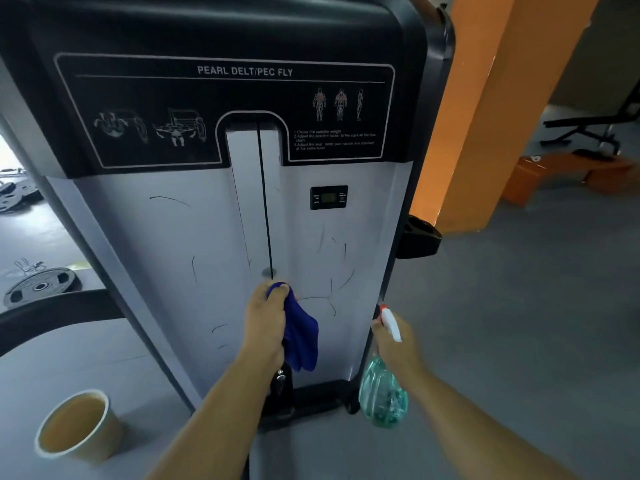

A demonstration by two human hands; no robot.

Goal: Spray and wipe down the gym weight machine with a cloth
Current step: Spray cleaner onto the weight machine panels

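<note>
Left hand [265, 322] grips a blue cloth [300, 332], fingers curled round it, bunched top pressed vs. the grey front panel of the weight machine [166, 244] just below the centre slot; rest of cloth hangs loose. Right hand [393, 344] is wrapped round the neck of a green spray bottle [382, 393] (white nozzle up), beside the machine's right edge. A paper cup [74, 426] sits on the floor, lower left.

Dim, soft indoor light; daylight glare far left, wide-angle bending at edges
</note>
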